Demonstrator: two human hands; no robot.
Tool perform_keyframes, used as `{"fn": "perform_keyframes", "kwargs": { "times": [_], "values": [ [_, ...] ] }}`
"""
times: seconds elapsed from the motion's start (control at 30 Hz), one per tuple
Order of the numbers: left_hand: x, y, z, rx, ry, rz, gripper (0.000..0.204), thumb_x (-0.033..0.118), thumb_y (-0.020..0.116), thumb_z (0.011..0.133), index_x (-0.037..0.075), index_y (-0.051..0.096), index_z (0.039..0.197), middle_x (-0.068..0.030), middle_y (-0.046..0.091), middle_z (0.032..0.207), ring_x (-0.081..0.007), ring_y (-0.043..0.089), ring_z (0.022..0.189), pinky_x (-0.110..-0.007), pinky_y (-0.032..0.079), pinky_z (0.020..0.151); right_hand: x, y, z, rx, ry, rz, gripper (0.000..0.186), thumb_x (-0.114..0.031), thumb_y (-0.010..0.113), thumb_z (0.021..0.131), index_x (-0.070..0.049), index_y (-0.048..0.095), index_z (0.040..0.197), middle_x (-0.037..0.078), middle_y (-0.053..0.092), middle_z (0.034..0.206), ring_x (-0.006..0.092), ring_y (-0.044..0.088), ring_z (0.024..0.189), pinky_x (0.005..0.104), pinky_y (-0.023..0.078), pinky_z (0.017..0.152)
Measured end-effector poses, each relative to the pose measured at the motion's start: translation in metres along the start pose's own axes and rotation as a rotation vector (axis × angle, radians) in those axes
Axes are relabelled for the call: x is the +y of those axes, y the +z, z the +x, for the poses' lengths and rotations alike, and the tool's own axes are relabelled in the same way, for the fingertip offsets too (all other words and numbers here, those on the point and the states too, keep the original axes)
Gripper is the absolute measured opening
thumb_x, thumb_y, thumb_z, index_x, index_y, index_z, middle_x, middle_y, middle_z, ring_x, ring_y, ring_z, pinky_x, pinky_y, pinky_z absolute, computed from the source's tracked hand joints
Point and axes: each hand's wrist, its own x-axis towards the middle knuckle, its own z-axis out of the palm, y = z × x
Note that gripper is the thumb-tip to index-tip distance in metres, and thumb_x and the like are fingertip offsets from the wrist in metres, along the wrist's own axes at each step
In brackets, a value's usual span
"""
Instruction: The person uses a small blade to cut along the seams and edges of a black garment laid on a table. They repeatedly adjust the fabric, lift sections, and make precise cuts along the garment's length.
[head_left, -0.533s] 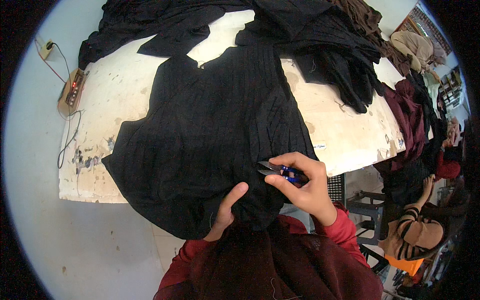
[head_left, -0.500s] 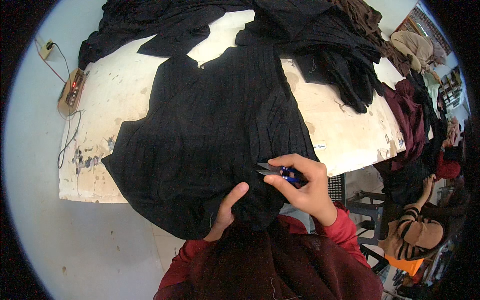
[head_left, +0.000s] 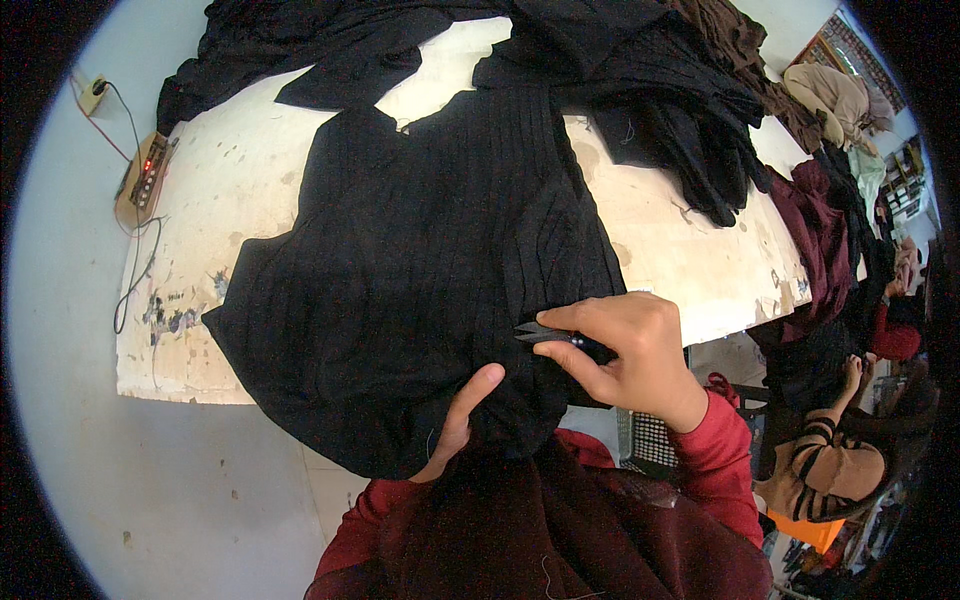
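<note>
A black pleated garment piece (head_left: 380, 250) with a notched upper edge is spread over the pale worktable (head_left: 185, 360) and hangs past its near edge. My left hand (head_left: 460, 420) grips the garment at its lower middle, thumb on top and fingers hidden beneath the cloth. At the garment's right side, my right hand (head_left: 630, 360) holds small thread snips (head_left: 537, 334) between thumb and fingers, blades apart and pointing left over the fabric. The blue handles are mostly covered by the fingers.
More black cloth (head_left: 350, 45) lies along the back, brown cloth (head_left: 730, 50) and maroon cloth (head_left: 820, 230) at right. A power strip (head_left: 145, 180) with cords sits by the left wall. Co-workers (head_left: 840, 460) work at the far right. A dark basket (head_left: 655, 445) is below the table edge.
My right hand has moved slightly to the right and turned, covering more of the blue handles. My left thumb has shifted slightly to the right.
</note>
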Motion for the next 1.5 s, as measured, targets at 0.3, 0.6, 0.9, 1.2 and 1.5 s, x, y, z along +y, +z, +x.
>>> {"fn": "perform_keyframes", "kwargs": {
  "times": [0.3,0.6,0.9,1.2,1.5],
  "values": [
    [-0.003,0.001,0.001,0.059,0.106,0.145,0.047,0.015,0.065,0.087,0.0,0.052,0.129,-0.0149,0.058,0.126,-0.0268,0.058,0.114,-0.04,0.044,0.102,0.006,-0.015,0.012,-0.236,0.001,-0.088,0.017,-0.028,0.071,0.08,-0.013,0.07,0.089,0.009,0.067,0.069,0.0263,0.065,0.059,0.0355,0.049,0.051],
    [-0.001,0.002,-0.001,0.069,0.138,0.183,0.048,0.016,0.067,0.086,-0.001,0.053,0.128,-0.0153,0.058,0.127,-0.0269,0.058,0.114,-0.039,0.044,0.102,0.013,0.004,-0.006,0.127,0.354,0.579,0.028,-0.016,0.08,0.075,-0.005,0.067,0.098,0.006,0.069,0.083,0.0086,0.063,0.072,0.0239,0.047,0.062],
    [0.002,-0.006,-0.004,0.037,0.125,0.219,0.048,0.018,0.069,0.086,-0.001,0.053,0.128,-0.0157,0.057,0.127,-0.0271,0.057,0.115,-0.039,0.043,0.102,-0.008,0.009,-0.002,0.0,0.178,0.133,0.021,-0.016,0.079,0.074,-0.002,0.07,0.086,0.011,0.07,0.077,0.0199,0.069,0.062,0.0269,0.051,0.056],
    [0.004,-0.008,-0.005,0.02,0.137,0.257,0.049,0.019,0.071,0.085,-0.001,0.054,0.127,-0.0161,0.057,0.128,-0.0272,0.057,0.115,-0.038,0.043,0.103,-0.003,0.003,0.005,-0.03,0.09,0.069,0.018,-0.024,0.074,0.078,-0.009,0.07,0.087,0.008,0.068,0.071,0.0254,0.067,0.061,0.0324,0.051,0.054],
    [0.007,-0.014,-0.004,-0.081,0.064,0.21,0.052,0.022,0.074,0.084,-0.001,0.054,0.127,-0.0158,0.056,0.129,-0.0272,0.055,0.117,-0.038,0.041,0.104,-0.028,0.042,-0.014,0.117,0.446,0.847,0.021,-0.006,0.08,0.076,-0.003,0.067,0.093,-0.003,0.062,0.081,-0.003,0.047,0.061,0.0135,0.029,0.051]
  ]
}}
